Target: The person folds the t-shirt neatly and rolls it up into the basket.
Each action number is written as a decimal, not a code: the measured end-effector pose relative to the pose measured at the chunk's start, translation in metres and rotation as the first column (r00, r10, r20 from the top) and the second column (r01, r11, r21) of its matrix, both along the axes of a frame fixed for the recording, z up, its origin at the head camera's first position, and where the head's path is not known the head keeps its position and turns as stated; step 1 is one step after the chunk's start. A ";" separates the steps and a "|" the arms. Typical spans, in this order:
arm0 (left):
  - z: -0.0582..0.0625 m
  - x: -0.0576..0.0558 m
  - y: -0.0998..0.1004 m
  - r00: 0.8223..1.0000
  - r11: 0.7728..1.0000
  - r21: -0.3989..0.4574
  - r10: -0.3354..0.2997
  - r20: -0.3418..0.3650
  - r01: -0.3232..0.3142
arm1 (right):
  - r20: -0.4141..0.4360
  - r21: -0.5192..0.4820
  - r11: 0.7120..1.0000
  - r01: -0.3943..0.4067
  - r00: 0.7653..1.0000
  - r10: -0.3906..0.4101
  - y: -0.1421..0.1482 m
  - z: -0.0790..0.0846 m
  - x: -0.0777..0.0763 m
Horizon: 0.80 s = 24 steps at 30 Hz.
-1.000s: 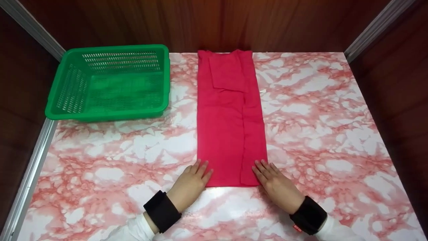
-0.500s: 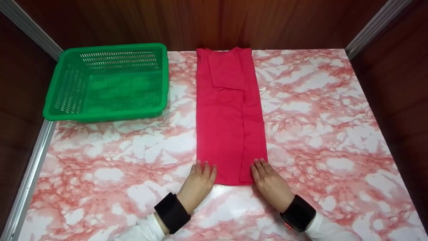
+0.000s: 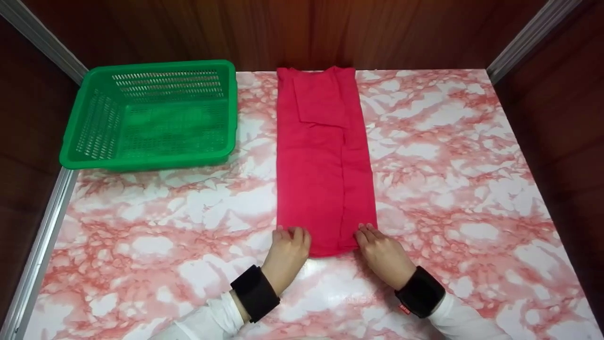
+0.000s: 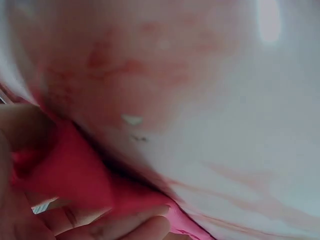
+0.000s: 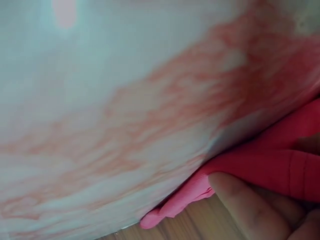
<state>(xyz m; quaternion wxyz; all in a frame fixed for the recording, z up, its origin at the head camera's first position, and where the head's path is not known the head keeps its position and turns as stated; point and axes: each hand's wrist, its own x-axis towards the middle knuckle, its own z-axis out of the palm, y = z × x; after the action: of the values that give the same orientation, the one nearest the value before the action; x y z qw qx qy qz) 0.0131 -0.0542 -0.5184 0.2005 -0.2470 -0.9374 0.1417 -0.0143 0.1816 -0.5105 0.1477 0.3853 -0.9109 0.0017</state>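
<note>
A red shirt, folded into a long narrow strip, lies in the middle of the table, a sleeve-like flap folded over near its far end. My left hand pinches the near left corner of the shirt; in the left wrist view the cloth runs between thumb and fingers. At the near right corner my right hand grips the hem, whose stitching shows in the right wrist view on the cloth. The near edge between the hands bows up slightly.
A green plastic basket with slotted sides and nothing in it stands at the back left of the marbled table. Dark wood panels close off the back and both sides.
My left hand has moved inward to the right, and both hands' fingers have curled from lying flat to gripping the shirt's near edge. That edge has risen slightly.
</note>
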 end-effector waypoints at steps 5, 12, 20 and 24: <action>0.003 -0.003 -0.007 0.999 0.997 0.070 -0.036 0.018 0.035 | 0.059 -0.039 0.999 0.009 0.998 -0.007 0.002 0.005 -0.004; 0.023 -0.015 -0.023 0.958 0.948 0.319 -0.113 0.263 0.025 | 0.195 -0.125 0.992 0.029 0.981 -0.004 0.007 0.021 -0.019; 0.056 -0.046 -0.031 0.903 0.864 0.496 -0.144 0.405 -0.084 | 0.240 -0.229 0.973 0.017 0.970 0.040 0.006 0.043 -0.047; 0.071 -0.066 -0.033 0.887 0.838 0.527 -0.127 0.444 -0.143 | 0.255 -0.271 0.961 0.048 0.967 0.024 0.003 0.056 -0.066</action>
<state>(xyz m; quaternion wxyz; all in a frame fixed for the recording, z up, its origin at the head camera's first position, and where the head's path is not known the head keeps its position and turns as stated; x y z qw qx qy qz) -0.0529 -0.0871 -0.4476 0.0332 -0.2021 -0.9596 -0.1930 -0.0807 0.1842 -0.4544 0.0810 0.3520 -0.9155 0.1769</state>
